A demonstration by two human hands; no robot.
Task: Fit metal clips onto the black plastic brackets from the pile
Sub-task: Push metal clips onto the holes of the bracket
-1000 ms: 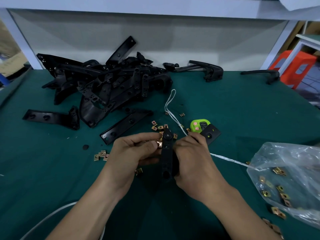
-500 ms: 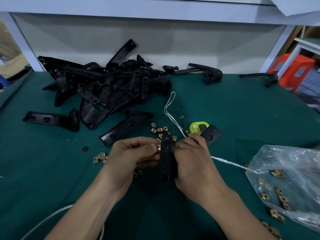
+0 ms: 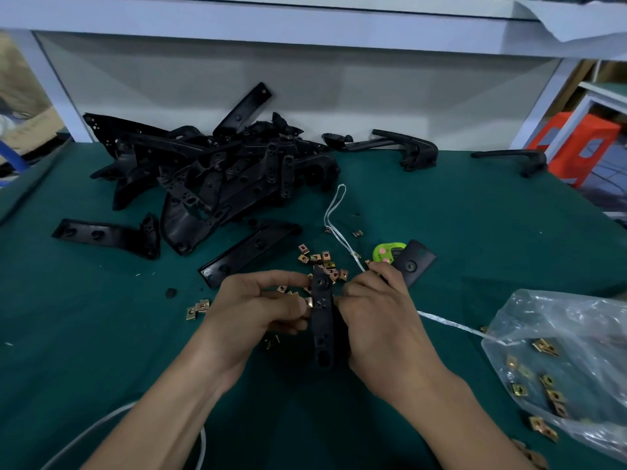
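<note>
The green table (image 3: 475, 232) carries all the work. Beyond your left hand (image 3: 251, 310), against the back panel, the pile of black brackets (image 3: 217, 178) lies tangled, the largest item on the surface. To the outside of your right hand (image 3: 380, 313), near the table edge, a clear plastic bag (image 3: 570, 334) lies slumped with brass clips visible inside it and a few spilled beside it.

Your hands meet in front of you. Your right hand has its fingers curled round the right side of one black bracket (image 3: 320, 320) and grips it, long axis pointing away from you. Your left hand is closed to a pinch: thumb and fingers press a metal clip (image 3: 308, 302) against the bracket's left edge, about midway along. I cannot tell whether the clip is fully seated.

Just beyond your left hand a flat bracket strip (image 3: 251, 252) lies apart from the pile. Just beyond your right hand sit a black plate (image 3: 414, 262) and a green counter (image 3: 386, 253), touching each other. A white cord (image 3: 334, 212) loops beyond your hands and runs behind your right hand toward the bag.

Loose clips (image 3: 320, 261) are scattered just beyond the bracket's far end. Two further clips (image 3: 196, 308) lie just outside your left hand, with a small black cap (image 3: 170, 293) near them.
</note>
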